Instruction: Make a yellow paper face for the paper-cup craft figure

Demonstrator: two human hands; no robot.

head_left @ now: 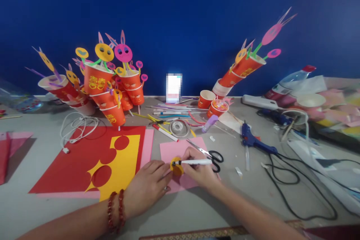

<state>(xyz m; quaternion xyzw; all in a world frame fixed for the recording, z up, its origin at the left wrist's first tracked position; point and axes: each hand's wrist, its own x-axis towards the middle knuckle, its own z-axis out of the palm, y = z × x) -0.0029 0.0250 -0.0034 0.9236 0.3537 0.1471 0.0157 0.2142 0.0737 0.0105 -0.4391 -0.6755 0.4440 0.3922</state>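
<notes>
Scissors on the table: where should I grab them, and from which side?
The scissors are probably best held by their black handle loops, coming from the right side. The loops are at the right end, while the metal blades point away to the far left. Coming from the right should also avoid the right hand, which is busy holding a white marker.

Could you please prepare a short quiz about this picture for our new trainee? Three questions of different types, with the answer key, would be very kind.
1. What does the right hand hold? A) a paper cup; B) a white marker; C) a plastic bottle.

2. True or false: in the picture, the blue glue gun is to the right of the scissors.

3. Fill the gap: below the yellow disc is a ____ sheet of paper.

Key: 1. B; 2. True; 3. pink.
</notes>
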